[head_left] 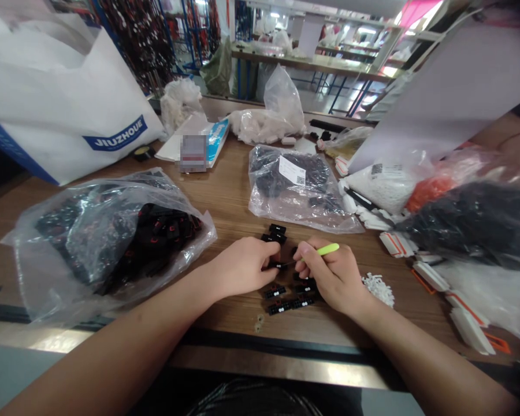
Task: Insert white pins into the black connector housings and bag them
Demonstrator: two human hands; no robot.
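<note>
My left hand [245, 267] is closed at the table, its thumb and fingers pinching a small black connector housing [279, 266] with white dots. In my right hand [334, 278] is a thin pick with a yellow-green handle [328, 249], its fine shaft pointing left at that housing. Whether the tip touches it is too small to tell. Several more black housings [279, 308] with white dots and red marks lie below my hands, and a few others [277, 229] lie just above. Beside my right wrist is a pile of tiny white pieces [378, 289].
An open plastic bag of black housings [169, 225] lies at left; a labelled bag of black parts [292, 173] is ahead. White boxy pieces [433, 276] and filled bags [472, 219] crowd the right. A white carrier bag [65, 86] and booklets [216, 141] stand further back.
</note>
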